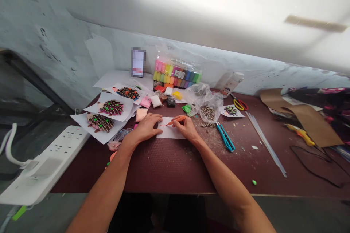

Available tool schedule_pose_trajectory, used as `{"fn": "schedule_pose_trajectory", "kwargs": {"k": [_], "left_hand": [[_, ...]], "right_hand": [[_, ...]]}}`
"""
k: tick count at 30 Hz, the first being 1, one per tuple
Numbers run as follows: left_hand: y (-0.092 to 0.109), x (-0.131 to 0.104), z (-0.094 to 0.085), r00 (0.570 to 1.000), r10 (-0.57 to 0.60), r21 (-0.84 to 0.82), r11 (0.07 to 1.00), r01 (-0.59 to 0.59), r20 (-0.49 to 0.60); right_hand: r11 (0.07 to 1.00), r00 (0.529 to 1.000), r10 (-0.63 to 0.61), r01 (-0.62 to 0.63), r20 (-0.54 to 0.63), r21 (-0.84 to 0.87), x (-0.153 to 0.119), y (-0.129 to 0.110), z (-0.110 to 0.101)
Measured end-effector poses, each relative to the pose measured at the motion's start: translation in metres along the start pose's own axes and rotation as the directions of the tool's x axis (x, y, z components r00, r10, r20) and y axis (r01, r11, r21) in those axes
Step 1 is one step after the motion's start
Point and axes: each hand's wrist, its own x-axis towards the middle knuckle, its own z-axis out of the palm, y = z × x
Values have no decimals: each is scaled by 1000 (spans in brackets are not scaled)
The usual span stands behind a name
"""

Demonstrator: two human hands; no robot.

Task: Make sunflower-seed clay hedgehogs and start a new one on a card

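A small sheet of white paper [171, 133] lies on the dark red table, with a short orange line drawn near its left side. My left hand [147, 128] rests on the paper's left edge, fingers stretched out and thumb apart, holding nothing. In my right hand [187, 128] is an orange marker [177, 119], gripped between thumb and fingers, its tip low over the drawn line. Behind the hands are packets of modelling clay, among them a peach one [141, 114] and a white one [156, 101]. Sunflower seeds [207, 113] fill a clear plastic bag beyond my right hand.
Papers bearing hedgehog figures [111, 107] are stacked at the left, above a white power strip [61, 153]. A teal utility knife [225, 137], scissors [240, 105], clear glue sticks [265, 142] and a yellow glue gun [300, 134] lie to the right. A clay pack [177, 72] leans against the wall.
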Motion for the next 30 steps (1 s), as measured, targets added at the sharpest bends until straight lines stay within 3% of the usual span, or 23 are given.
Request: {"fn": "schedule_pose_trajectory", "kwargs": {"k": [30], "left_hand": [[-7, 2, 8, 999, 29, 9, 1000, -29, -20]], "right_hand": [[996, 997, 81, -80, -20, 47, -4, -4, 2]]}}
